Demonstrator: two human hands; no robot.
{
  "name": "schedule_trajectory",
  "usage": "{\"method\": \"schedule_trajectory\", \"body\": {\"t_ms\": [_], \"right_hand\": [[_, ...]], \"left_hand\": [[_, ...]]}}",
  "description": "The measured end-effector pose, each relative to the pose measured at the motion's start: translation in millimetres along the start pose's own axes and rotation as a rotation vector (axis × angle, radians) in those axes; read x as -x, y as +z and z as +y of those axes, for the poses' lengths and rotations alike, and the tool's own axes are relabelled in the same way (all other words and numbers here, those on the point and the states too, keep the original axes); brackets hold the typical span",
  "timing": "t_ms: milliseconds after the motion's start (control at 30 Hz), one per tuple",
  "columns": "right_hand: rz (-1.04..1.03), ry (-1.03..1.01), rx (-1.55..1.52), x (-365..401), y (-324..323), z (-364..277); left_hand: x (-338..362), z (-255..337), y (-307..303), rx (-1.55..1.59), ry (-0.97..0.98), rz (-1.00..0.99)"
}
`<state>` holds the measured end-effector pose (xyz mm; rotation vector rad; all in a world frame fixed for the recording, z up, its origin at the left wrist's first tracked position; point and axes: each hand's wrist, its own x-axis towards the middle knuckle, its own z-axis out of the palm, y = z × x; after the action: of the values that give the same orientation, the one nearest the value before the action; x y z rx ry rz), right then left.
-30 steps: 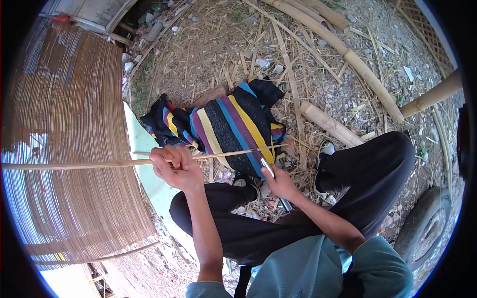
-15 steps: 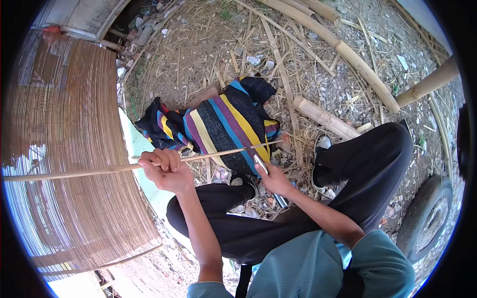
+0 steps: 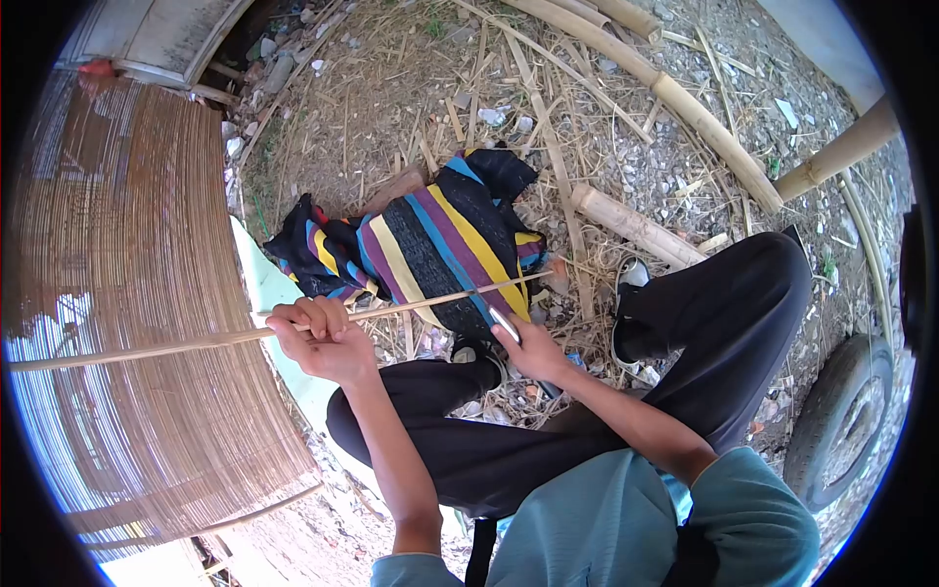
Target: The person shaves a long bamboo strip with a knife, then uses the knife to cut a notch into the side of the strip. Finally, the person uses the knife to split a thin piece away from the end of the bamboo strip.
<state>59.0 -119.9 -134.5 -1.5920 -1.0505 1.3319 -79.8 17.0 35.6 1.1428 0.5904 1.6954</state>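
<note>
A long, thin bamboo strip (image 3: 201,342) runs across the view from the far left to beyond my right hand. My left hand (image 3: 326,340) is closed around it, fingers curled up. My right hand (image 3: 533,350) grips a knife (image 3: 505,324) with a shiny metal handle. Its dark, narrow blade appears to meet the strip from below, near the strip's right part; exact contact is hard to make out. Under that part lies a striped cloth (image 3: 460,230) in black, yellow, purple, blue and cream, bunched on the ground between my feet.
A slatted bamboo screen (image 3: 147,245) stands on the left. Thick bamboo poles (image 3: 709,127) and a shorter bamboo piece (image 3: 636,227) lie ahead and to the right. A tire (image 3: 839,421) is at the right. Bamboo shavings and stones litter the ground (image 3: 391,108).
Both hands have shifted slightly, and the strip's left end sits a little lower. The knife's handle has tilted, with less of its lower end showing. My grips look the same.
</note>
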Motion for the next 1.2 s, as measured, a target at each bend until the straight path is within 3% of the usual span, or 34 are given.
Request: {"method": "schedule_trajectory", "body": {"t_ms": [67,167,267,367,467,500,667,733,767,933,1067,1133,1200], "right_hand": [[0.096,-0.008,-0.031,-5.7,6.4,18.9],[0.051,0.211,-0.021,-14.3,-2.7,48.7],[0.012,0.343,-0.037,-9.9,-8.0,29.2],[0.070,0.024,-0.021,-8.2,2.9,22.4],[-0.013,0.086,-0.021,-10.8,-4.0,18.7],[-0.005,0.190,-0.089,-8.4,-9.1,13.0],[0.028,0.246,0.025,-16.4,-7.3,35.9],[-0.043,0.297,-0.147,-5.4,-11.4,-3.2],[0.041,0.036,-0.040,-1.1,-1.8,0.6],[-0.033,0.014,-0.063,-3.3,-2.8,0.4],[0.043,-0.019,0.071,-11.7,1.9,26.6],[0.023,0.083,0.098,-8.6,3.9,16.4],[-0.005,0.037,0.087,0.6,-5.8,-5.5]], "left_hand": [[-1.3,0.7,-3.4,0.004,0.001,0.024],[-3.9,-0.2,-7.7,-0.006,0.008,0.127],[-4.6,-1.5,-5.8,-0.024,0.012,0.147],[-2.8,-1.7,-3.0,-0.012,0.011,0.085],[-4.6,-0.6,-5.5,0.002,0.001,0.061],[-4.9,-0.3,-6.1,0.030,-0.013,0.056],[-6.4,-1.4,-5.9,0.041,-0.017,0.048],[-6.0,-1.9,-0.7,0.028,-0.021,0.035],[-6.6,-1.7,0.7,0.028,-0.021,0.034],[-5.2,1.3,-1.9,0.057,-0.046,0.019],[-4.9,4.7,-6.6,0.040,-0.086,0.033],[-2.5,6.0,-3.0,0.002,-0.078,0.115],[-1.4,6.5,0.2,0.006,-0.075,0.050]]}}
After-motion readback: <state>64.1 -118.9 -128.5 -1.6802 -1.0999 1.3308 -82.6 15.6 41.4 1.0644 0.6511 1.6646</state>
